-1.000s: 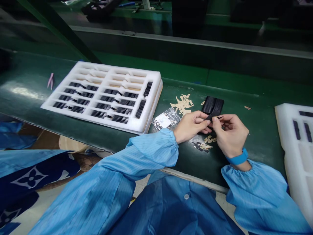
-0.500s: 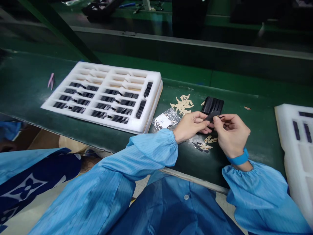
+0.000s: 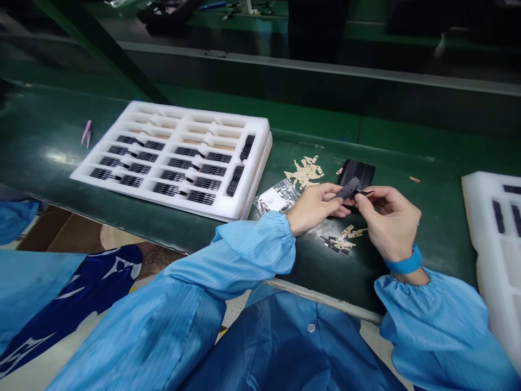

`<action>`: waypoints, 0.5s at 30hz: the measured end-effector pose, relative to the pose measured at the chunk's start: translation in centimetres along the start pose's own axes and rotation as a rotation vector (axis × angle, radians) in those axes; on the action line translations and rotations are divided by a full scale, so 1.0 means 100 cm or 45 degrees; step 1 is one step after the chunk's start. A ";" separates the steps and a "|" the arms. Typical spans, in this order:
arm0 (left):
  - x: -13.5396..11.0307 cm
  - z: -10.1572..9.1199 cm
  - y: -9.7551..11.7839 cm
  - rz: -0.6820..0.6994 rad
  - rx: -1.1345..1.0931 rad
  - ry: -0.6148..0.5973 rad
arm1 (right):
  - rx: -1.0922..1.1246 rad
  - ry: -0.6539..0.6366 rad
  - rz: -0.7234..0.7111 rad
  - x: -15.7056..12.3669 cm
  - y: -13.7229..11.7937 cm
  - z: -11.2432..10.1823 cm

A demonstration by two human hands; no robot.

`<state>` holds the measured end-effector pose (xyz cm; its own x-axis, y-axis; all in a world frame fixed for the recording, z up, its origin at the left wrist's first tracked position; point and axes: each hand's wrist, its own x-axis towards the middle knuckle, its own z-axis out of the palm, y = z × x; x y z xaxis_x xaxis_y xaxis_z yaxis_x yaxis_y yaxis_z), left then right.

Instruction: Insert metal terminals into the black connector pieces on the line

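Note:
Between thumb and fingers, my left hand (image 3: 316, 205) grips a flat black plate (image 3: 348, 188) with small holes. My right hand (image 3: 388, 217) is pinched at the plate's right end on a small dark piece, too small to name. Just behind the hands lies a black slotted block (image 3: 357, 172), partly hidden by them. A heap of cream-coloured flat pieces (image 3: 305, 171) is to the left of the block. Nearer me, below the hands, are several more cream pieces (image 3: 345, 241) mixed with small black ones. A clear plastic bag (image 3: 277, 198) with a white label touches the left hand's side.
A white foam tray (image 3: 228, 209) with rows of black parts stands on the green bench (image 3: 439, 228) to the left. Pink tweezers (image 3: 87, 133) lie beyond it. Another foam tray (image 3: 472, 217) is at the right edge. At lower left, another person's blue sleeve (image 3: 32, 293) shows.
The black plate has been tilted so more of its flat face shows. My right hand has shifted slightly right. The other person's sleeve at lower left has moved.

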<state>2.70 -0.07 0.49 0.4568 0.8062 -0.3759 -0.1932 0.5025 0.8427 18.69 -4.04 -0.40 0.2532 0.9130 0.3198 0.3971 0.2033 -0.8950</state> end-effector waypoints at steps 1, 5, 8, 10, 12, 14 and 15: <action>-0.001 0.001 0.000 -0.007 -0.008 0.002 | -0.021 0.003 -0.001 -0.001 0.001 0.000; -0.005 0.005 0.003 -0.022 -0.055 0.032 | -0.113 0.045 -0.045 -0.004 0.003 0.002; -0.006 0.007 0.004 -0.024 -0.074 0.038 | -0.130 0.065 -0.104 -0.006 0.004 0.002; -0.006 0.006 0.003 -0.021 -0.071 0.031 | -0.139 0.067 -0.127 -0.006 0.005 0.002; -0.005 0.005 0.002 -0.016 -0.059 0.018 | -0.153 0.060 -0.142 -0.006 0.005 0.001; -0.004 0.004 0.001 -0.006 -0.048 -0.001 | -0.144 0.051 -0.143 -0.006 0.005 0.001; -0.003 0.004 0.001 -0.001 -0.047 -0.011 | -0.135 0.048 -0.139 -0.006 0.005 0.001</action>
<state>2.85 -0.42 0.81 0.4643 0.8033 -0.3730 -0.2247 0.5142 0.8277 18.68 -4.45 -1.04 0.2354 0.8732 0.4267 0.5148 0.2604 -0.8168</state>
